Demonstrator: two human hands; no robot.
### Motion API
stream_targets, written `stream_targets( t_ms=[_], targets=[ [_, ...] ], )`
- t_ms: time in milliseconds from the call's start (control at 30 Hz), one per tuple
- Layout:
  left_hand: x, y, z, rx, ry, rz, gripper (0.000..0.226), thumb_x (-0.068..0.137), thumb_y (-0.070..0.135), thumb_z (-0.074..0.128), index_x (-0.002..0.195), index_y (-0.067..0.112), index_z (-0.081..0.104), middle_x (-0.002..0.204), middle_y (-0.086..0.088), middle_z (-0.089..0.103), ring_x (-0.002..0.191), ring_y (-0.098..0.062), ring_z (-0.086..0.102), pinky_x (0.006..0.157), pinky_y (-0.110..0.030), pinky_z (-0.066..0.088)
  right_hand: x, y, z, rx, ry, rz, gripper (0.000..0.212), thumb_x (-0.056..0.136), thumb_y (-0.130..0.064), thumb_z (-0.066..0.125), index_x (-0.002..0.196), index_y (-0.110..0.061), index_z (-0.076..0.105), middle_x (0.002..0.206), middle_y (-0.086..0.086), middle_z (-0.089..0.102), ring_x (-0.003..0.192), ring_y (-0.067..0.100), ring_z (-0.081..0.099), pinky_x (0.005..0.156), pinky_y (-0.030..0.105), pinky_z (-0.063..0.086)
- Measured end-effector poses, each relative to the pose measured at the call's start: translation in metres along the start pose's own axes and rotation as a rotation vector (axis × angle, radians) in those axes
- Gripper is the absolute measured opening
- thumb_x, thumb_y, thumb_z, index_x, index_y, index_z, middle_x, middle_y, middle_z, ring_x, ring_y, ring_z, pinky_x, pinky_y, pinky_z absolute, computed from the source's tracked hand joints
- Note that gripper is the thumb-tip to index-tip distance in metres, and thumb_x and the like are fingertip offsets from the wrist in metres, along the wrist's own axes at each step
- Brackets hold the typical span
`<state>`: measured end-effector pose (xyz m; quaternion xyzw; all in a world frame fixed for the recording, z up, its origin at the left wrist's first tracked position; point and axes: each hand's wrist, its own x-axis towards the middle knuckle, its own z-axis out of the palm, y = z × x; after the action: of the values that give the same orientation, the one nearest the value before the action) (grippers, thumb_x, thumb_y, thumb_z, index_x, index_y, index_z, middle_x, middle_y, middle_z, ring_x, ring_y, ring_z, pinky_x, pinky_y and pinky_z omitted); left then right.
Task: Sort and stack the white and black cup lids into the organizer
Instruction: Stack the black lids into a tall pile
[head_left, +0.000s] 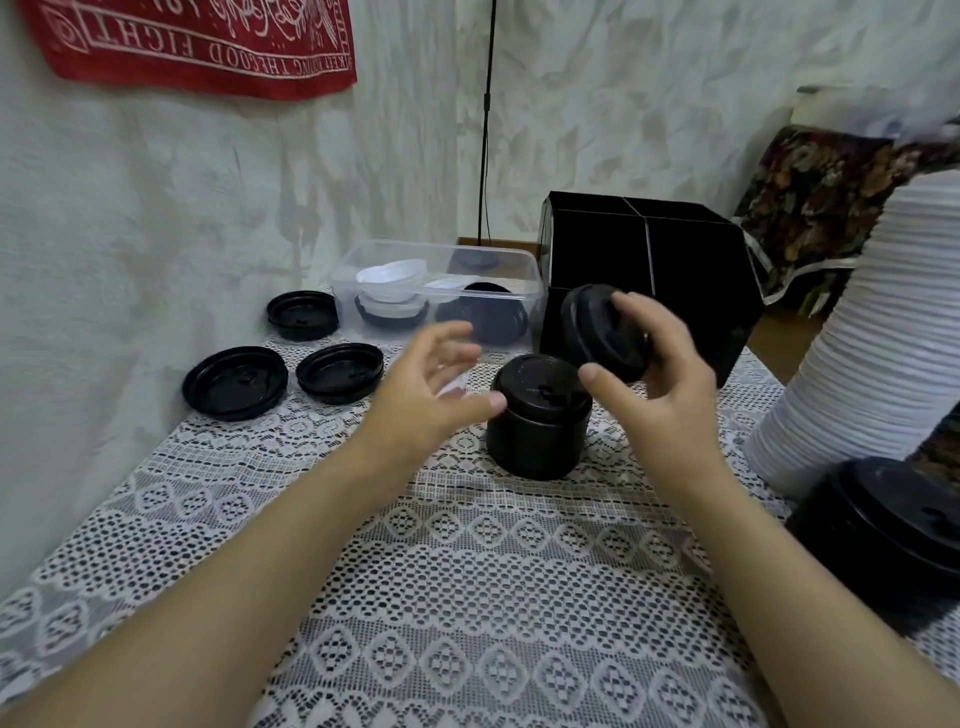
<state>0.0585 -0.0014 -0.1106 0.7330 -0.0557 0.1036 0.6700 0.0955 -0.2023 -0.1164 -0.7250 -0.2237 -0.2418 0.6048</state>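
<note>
Tablecloth of white lace (467, 597) covers the table, which stands against a pale wall with a red banner (192, 41) at the upper left and a thin black pole (485, 130) rising behind the far edge. Along the right edge leans a tall white lid stack (852, 332), with a low black lid pile (883, 525) at its foot. The organizer (675, 291), a black box split by a cross into four compartments, sits at the far-right corner; its insides are too dark to tell what they hold. Left of it, a clear bin (395, 260) holds mixed white and black lids. A black lid stack (540, 431) stands upright mid-table, and three loose black lids (340, 371) lie upside down near the left edge. The right hand (670, 374) grips a short stack of black lids (597, 327), thumb on the near rim and fingers curled over the far one, the stack tilted up and leftward. It hangs just in front of the organizer's near wall, so the move ahead looks like a short lift up and away over that wall, the right hand being the nearer. The left hand (421, 395), blurred, hovers with fingers spread just left of the mid-table stack, gripping nothing I can make out.
</note>
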Motion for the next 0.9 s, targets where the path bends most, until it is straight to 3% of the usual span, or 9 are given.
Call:
stream_targets(
  t_ms=[133, 233, 300, 533, 700, 767, 833, 900],
  targets=[
    [0.003, -0.015, 0.013, 0.120, -0.153, -0.042, 0.079, 0.075, 0.010, 0.077, 0.141, 0.024, 0.035, 0.140, 0.006, 0.047, 0.132, -0.003, 0.041, 0.110, -0.028, 0.031, -0.004, 0.002, 0.008, -0.053, -0.244, 0.063, 0.052, 0.071, -0.023, 0.069, 0.119, -0.038, 0.058, 0.138, -0.008, 0.046, 0.128, -0.002, 0.043, 0.109, 0.029, 0.038],
    [0.007, -0.020, 0.014, 0.124, -0.201, -0.022, 0.075, 0.072, 0.017, 0.083, 0.134, 0.032, 0.042, 0.133, 0.013, 0.054, 0.126, 0.001, 0.047, 0.107, -0.030, 0.038, -0.006, 0.000, 0.010, -0.063, -0.352, 0.102, 0.052, 0.070, -0.023, 0.066, 0.121, -0.034, 0.060, 0.138, -0.013, 0.044, 0.125, -0.011, 0.040, 0.101, 0.007, 0.034],
    [0.007, -0.021, 0.013, 0.119, -0.211, -0.016, 0.073, 0.064, 0.029, 0.083, 0.127, 0.038, 0.047, 0.129, 0.012, 0.058, 0.124, -0.002, 0.050, 0.105, -0.034, 0.042, -0.006, 0.000, 0.010, -0.058, -0.379, 0.112, 0.051, 0.071, -0.022, 0.065, 0.121, -0.033, 0.060, 0.136, -0.016, 0.043, 0.122, -0.014, 0.040, 0.095, 0.001, 0.032],
    [0.008, -0.023, 0.013, 0.057, -0.228, -0.006, 0.059, 0.069, 0.016, 0.078, 0.119, 0.037, 0.053, 0.121, 0.014, 0.063, 0.118, -0.004, 0.056, 0.103, -0.033, 0.045, -0.007, 0.003, 0.010, -0.027, -0.409, 0.139, 0.050, 0.070, -0.019, 0.065, 0.115, -0.039, 0.061, 0.135, -0.017, 0.044, 0.122, -0.012, 0.042, 0.092, 0.002, 0.036],
    [0.005, -0.018, 0.011, 0.076, -0.246, -0.019, 0.059, 0.073, 0.011, 0.075, 0.123, 0.032, 0.052, 0.124, 0.014, 0.060, 0.122, -0.001, 0.052, 0.107, -0.031, 0.040, -0.009, 0.007, 0.007, 0.005, -0.434, 0.140, 0.050, 0.079, -0.004, 0.072, 0.114, -0.038, 0.062, 0.135, -0.013, 0.044, 0.123, -0.008, 0.043, 0.084, 0.004, 0.041],
    [0.004, -0.013, 0.007, 0.161, -0.172, 0.021, 0.058, 0.080, 0.003, 0.069, 0.131, 0.023, 0.050, 0.124, 0.014, 0.058, 0.121, 0.002, 0.050, 0.108, -0.026, 0.037, -0.010, 0.006, 0.007, 0.014, -0.434, 0.162, 0.045, 0.078, -0.015, 0.078, 0.113, -0.039, 0.062, 0.135, -0.016, 0.044, 0.124, -0.006, 0.043, 0.084, 0.006, 0.042],
    [0.004, -0.006, -0.002, 0.402, 0.068, 0.184, 0.047, 0.084, -0.001, 0.062, 0.127, 0.017, 0.056, 0.115, 0.012, 0.060, 0.107, 0.007, 0.053, 0.098, -0.015, 0.038, -0.010, 0.006, 0.008, 0.003, -0.412, 0.186, 0.043, 0.072, -0.032, 0.077, 0.111, -0.043, 0.062, 0.134, -0.021, 0.044, 0.124, -0.006, 0.044, 0.088, 0.011, 0.045],
    [0.008, -0.003, -0.016, 0.727, 0.308, 0.281, 0.037, 0.084, 0.005, 0.060, 0.120, 0.014, 0.061, 0.111, 0.004, 0.062, 0.099, -0.005, 0.054, 0.089, -0.021, 0.040, -0.010, 0.007, 0.009, -0.035, -0.390, 0.188, 0.043, 0.074, -0.029, 0.079, 0.110, -0.046, 0.062, 0.133, -0.024, 0.044, 0.124, -0.006, 0.045, 0.097, 0.022, 0.046]
  ],
)
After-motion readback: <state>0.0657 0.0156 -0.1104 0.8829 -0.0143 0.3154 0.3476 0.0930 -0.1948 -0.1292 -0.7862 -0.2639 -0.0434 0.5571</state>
